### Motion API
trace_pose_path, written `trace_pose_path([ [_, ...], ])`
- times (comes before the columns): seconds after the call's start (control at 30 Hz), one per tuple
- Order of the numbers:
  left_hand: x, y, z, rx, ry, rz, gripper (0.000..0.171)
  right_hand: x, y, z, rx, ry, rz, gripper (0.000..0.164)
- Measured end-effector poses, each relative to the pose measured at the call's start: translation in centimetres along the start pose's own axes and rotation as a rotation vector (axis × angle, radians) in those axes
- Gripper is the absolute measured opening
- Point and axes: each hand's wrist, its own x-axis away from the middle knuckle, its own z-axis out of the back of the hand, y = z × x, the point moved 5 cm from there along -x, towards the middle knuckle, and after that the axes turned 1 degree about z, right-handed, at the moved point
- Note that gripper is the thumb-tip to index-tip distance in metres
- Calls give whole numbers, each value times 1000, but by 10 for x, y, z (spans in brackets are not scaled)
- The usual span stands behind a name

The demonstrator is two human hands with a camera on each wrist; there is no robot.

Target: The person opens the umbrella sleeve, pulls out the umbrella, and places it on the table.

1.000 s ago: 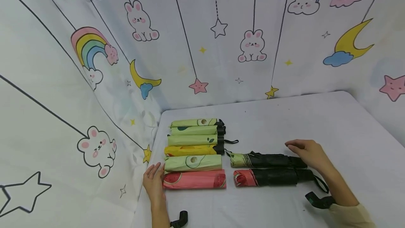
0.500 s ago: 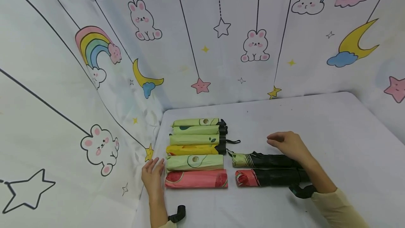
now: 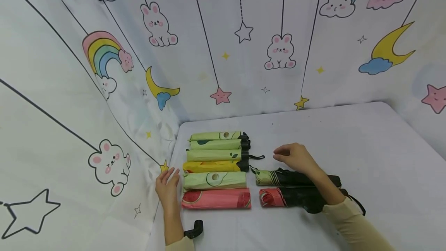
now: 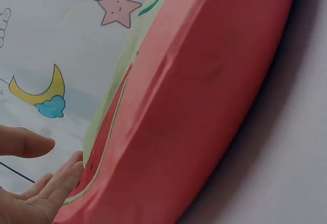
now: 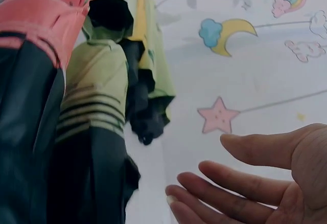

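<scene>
Fruit-printed folding umbrellas lie in two columns. At the left column's front is a red watermelon-print one (image 3: pixel 216 199), with a pale green avocado-print one (image 3: pixel 228 180) behind it. My left hand (image 3: pixel 168 193) is beside their left ends, fingers loosely extended and gripping nothing; in the left wrist view its fingertips are right at the end of the red one (image 4: pixel 189 106). My right hand (image 3: pixel 296 160), fingers relaxed and holding nothing, hovers behind the green-and-black umbrella (image 3: pixel 268 177). A red-and-black umbrella (image 3: pixel 273 197) lies in front of that one, partly covered by my right forearm.
Farther back in the left column lie a yellow umbrella (image 3: pixel 210 166) and several green ones (image 3: pixel 209 155) with black ends. One has a wrist strap (image 3: pixel 257 157) sticking out rightward. The white table (image 3: pixel 362 134) meets a printed curtain (image 3: pixel 195 49) behind and at left.
My right hand has moved left from over the right end of the green-and-black umbrella. My left hand has drawn slightly away from the left column's ends.
</scene>
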Motion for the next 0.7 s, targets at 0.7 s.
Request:
trace_pose_path([
  [0.7,-18,-12,-13,-28,38,11,57,-27,-18,-48,-25,-69,34,20],
])
